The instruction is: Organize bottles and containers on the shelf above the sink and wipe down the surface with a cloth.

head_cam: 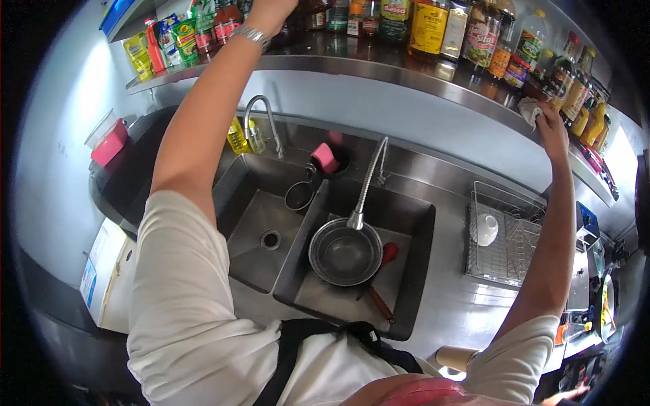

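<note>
My left hand point(274, 14), with a metal watch point(251, 35) at its wrist, reaches up among the bottles on the steel shelf point(365, 63). The top edge of the picture cuts off its fingers, so whether they hold anything is hidden. My right hand point(552, 124) grips a crumpled white cloth point(530, 111) at the shelf's front edge, towards its right end. Close by that hand stand sauce bottles point(563, 76) and a purple-labelled jar point(517, 71). Left of them are a large jar point(481, 38) and a yellow-labelled bottle point(429, 30).
Below is a double steel sink point(289, 254). A metal pot point(345, 254) sits in its right basin under a spring-neck faucet point(368, 182), beside a red-headed utensil point(389, 251). A wire dish rack point(500, 276) holds a white bowl point(486, 229). Packets point(137, 56) line the shelf's left end.
</note>
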A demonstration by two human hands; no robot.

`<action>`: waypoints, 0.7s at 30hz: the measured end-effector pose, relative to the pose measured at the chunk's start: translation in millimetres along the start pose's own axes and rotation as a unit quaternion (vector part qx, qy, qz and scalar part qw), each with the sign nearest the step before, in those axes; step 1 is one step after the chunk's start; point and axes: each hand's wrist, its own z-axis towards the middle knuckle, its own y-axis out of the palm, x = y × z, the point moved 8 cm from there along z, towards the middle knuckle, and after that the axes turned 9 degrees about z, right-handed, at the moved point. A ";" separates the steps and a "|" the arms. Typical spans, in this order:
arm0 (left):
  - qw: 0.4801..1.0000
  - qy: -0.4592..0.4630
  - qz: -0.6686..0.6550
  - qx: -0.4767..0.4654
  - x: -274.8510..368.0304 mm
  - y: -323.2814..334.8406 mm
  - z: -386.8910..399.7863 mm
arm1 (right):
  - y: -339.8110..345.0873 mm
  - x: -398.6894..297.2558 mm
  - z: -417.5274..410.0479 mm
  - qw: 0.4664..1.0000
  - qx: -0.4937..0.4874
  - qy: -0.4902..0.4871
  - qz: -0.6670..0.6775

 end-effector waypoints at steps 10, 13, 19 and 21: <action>0.978 -0.171 -0.101 -0.065 3.8 -189.5 -206.0 | 72.4 -231.1 2.7 0.982 -0.018 -0.174 0.072; 0.976 -0.190 -0.078 -0.071 -16.4 -221.0 -259.1 | 124.2 -322.7 28.2 0.988 -0.043 -0.149 0.025; 0.954 -0.254 -0.144 -0.067 -69.8 -264.4 -335.2 | 231.3 -377.4 136.0 0.980 -0.111 -0.138 -0.089; 0.946 -0.271 -0.150 -0.090 -78.4 -275.1 -351.9 | 254.6 -393.3 160.9 0.977 -0.114 -0.130 -0.124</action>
